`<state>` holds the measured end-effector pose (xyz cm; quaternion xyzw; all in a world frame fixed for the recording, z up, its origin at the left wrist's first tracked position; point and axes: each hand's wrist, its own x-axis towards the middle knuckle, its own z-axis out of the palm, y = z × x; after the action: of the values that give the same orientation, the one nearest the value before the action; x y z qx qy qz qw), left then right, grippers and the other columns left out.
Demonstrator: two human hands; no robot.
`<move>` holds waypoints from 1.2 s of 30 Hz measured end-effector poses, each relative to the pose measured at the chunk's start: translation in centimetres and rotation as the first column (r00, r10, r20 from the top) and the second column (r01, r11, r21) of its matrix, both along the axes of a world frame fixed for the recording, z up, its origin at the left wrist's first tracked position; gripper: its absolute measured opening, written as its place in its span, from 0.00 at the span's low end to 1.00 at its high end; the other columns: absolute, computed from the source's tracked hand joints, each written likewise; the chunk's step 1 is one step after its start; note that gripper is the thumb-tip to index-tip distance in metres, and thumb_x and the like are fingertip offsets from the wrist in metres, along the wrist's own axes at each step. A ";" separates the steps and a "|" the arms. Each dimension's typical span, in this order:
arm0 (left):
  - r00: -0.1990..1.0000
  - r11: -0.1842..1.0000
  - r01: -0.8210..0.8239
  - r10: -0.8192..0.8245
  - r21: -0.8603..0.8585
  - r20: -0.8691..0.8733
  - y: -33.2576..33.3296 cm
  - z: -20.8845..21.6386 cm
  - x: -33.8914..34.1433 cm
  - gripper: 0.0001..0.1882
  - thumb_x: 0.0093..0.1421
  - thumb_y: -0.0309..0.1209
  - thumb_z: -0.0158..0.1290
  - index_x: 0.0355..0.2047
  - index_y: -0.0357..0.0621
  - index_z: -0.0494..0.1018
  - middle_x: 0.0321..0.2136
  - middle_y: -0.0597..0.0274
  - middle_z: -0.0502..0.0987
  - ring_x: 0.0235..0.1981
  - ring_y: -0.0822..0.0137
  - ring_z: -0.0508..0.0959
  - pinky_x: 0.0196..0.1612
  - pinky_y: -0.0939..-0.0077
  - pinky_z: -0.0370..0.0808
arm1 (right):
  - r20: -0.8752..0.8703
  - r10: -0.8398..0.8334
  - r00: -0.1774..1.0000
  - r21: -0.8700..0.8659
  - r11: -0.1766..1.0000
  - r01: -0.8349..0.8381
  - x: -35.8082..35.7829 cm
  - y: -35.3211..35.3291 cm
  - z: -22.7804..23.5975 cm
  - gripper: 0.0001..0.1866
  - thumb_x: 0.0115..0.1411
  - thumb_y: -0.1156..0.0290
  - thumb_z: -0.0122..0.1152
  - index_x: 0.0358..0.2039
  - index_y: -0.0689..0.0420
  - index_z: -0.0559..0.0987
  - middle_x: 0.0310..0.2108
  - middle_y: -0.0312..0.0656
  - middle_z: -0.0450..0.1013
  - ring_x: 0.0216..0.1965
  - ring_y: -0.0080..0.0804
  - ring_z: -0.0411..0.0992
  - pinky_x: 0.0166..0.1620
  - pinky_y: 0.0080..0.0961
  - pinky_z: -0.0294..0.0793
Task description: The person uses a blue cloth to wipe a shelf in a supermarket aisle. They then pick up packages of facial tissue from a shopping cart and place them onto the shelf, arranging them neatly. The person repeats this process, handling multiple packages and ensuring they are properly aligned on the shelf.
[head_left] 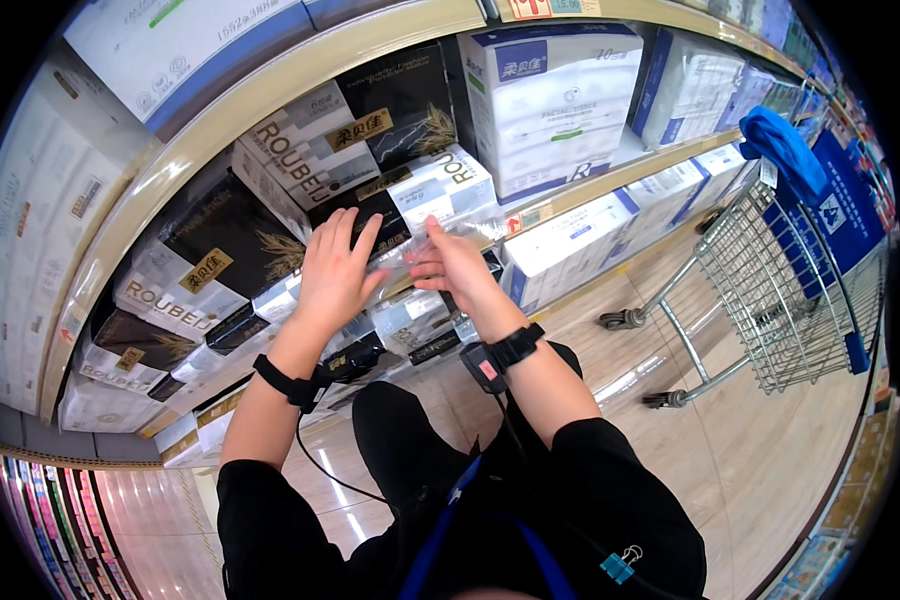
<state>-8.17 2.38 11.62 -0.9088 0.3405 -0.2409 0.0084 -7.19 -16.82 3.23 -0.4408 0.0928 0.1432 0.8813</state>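
A plastic-wrapped pack of tissues (454,188) in white, grey and black lies at the front of the shelf, under and between my hands. My left hand (332,268) rests by its dark left part, fingers spread and open. On the other side, my right hand (462,272) is at the shiny clear wrap, its thumb apart from its half-bent fingers. The thumb tip touches the pack's front edge. Neither hand visibly grips the pack. Parts of its lower side are hidden behind my hands. Each wrist wears a black strap, the right one with a small box.
Similar black-and-white packs (215,255) stand at left, and another (355,125) stands behind. A large white-and-blue tissue pack (555,110) is at right. Below runs a row of white packs (575,245). A metal shopping cart (760,330) with blue parts stands on the floor at right.
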 end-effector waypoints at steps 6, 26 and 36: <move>0.976 0.954 -0.217 0.214 0.205 0.038 0.5 -3.5 0.0 0.57 0.42 0.44 0.70 0.70 0.54 0.50 0.61 0.47 0.62 0.63 0.48 0.61 0.62 0.48 0.58 | 0.135 -0.362 0.922 -0.227 0.895 0.384 -0.6 -3.4 -2.2 0.31 0.64 0.51 0.59 0.50 0.68 0.66 0.36 0.49 0.74 0.28 0.34 0.78 0.25 0.25 0.81; 0.999 0.996 -0.044 0.041 0.080 0.033 0.5 -3.0 2.1 0.43 0.47 0.24 0.61 0.65 0.49 0.59 0.57 0.46 0.67 0.57 0.51 0.67 0.56 0.55 0.64 | 0.303 -0.245 0.921 -0.260 0.909 0.327 3.6 -5.0 -1.4 0.14 0.66 0.74 0.43 0.33 0.75 0.71 0.31 0.57 0.77 0.28 0.45 0.81 0.27 0.25 0.83; 0.990 0.989 -0.088 0.073 0.123 0.121 0.9 -5.3 1.9 0.45 0.47 0.22 0.58 0.67 0.50 0.56 0.59 0.44 0.65 0.59 0.49 0.65 0.58 0.55 0.62 | 0.255 -0.187 0.949 -0.256 0.933 0.252 2.6 -5.2 -2.4 0.14 0.67 0.72 0.43 0.36 0.73 0.71 0.32 0.56 0.78 0.26 0.43 0.80 0.27 0.25 0.83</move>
<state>-6.31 3.26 6.32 -0.9039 0.3172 -0.2705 0.0960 -4.58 -22.06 0.83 -0.5633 0.0605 -0.0227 0.8237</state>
